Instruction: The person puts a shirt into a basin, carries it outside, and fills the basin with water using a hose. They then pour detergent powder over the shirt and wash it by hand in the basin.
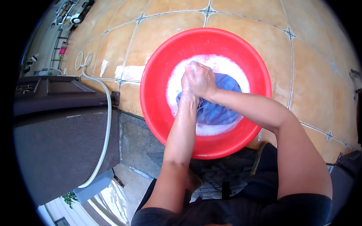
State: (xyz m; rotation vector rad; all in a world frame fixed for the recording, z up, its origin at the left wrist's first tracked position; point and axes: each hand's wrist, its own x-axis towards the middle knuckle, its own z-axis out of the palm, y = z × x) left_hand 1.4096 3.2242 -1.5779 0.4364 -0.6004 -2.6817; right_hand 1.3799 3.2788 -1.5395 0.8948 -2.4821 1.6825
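My left hand (pixel 188 81) and my right hand (pixel 203 80) are pressed together over a red plastic basin (pixel 154 94). Both are closed, wet and streaked with suds. Whatever is between their fingers is hidden from above. Right under and beside them lies a soaked blue cloth (pixel 222 109), bunched up with folds running toward my wrists. White foam (pixel 232 64) rings the cloth on the water.
Tan floor tiles (pixel 249 15) surround the basin's far side. A pale hose (pixel 108 124) curves over a dark ledge (pixel 64 143) on the left. My dark shoe (pixel 264 158) is close to the basin's near right rim.
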